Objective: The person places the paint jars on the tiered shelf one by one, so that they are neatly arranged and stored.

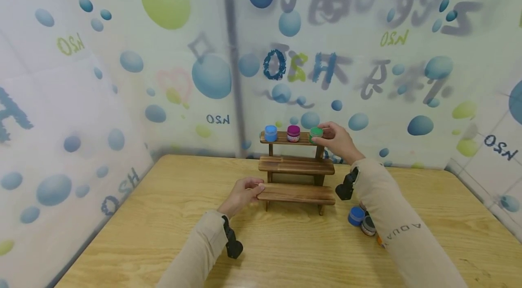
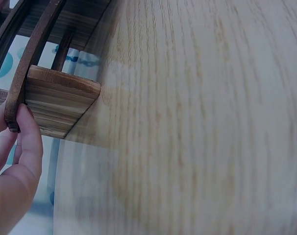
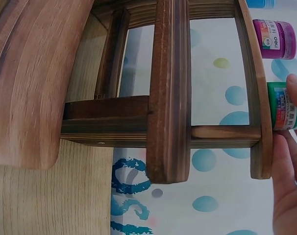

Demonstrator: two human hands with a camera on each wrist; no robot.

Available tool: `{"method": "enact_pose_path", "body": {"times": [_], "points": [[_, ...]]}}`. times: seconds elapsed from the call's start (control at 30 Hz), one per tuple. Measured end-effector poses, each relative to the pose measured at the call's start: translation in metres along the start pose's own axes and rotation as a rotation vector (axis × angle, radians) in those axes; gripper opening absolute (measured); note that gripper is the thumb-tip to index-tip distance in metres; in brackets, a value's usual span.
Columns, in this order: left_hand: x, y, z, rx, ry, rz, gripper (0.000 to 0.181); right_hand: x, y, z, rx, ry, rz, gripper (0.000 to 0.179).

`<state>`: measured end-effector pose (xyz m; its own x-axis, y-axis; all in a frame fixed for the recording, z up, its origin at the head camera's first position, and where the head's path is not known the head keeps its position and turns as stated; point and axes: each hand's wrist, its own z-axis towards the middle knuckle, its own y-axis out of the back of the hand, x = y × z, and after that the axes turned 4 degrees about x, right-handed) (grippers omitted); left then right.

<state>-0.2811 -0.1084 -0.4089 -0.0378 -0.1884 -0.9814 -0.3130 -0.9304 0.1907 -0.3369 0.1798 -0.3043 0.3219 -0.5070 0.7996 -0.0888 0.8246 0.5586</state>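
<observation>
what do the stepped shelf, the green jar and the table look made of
Stepped shelf: wood, probably stained or varnished; streaky brown grain and a soft sheen show.
Green jar: smooth, shiny sides suggest plastic, though glass is possible.
Table: pale wood or wood-look laminate; grain lines and slight gloss fit both.

Soft, even light fills the head view, with the pale backdrop [image 1: 244, 102] looking brightest and its grey writing [image 1: 332, 12] blurred at the edges. The counter [image 1: 134, 238] shows a faint sheen. The left wrist view is cooler, bluish and hazy; glare whitens the counter at the right edge, and the wooden stand [image 2: 62, 90] falls into shadow, its boards bowed by lens distortion. In the right wrist view, lettering on the purple jar [image 3: 275, 39] reads crisply.
</observation>
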Motion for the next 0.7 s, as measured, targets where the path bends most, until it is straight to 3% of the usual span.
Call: {"method": "enact_pose_path", "body": {"times": [0.5, 0.7], "points": [[0.003, -0.001, 0.002, -0.014, 0.002, 0.02, 0.032, 0.003, 0.001, -0.004, 0.011, -0.016, 0.022, 0.055], [-0.006, -0.002, -0.004, -0.002, -0.001, -0.005, 0.031, 0.007, 0.007, -0.005, 0.049, -0.024, 0.015, 0.056]]}}
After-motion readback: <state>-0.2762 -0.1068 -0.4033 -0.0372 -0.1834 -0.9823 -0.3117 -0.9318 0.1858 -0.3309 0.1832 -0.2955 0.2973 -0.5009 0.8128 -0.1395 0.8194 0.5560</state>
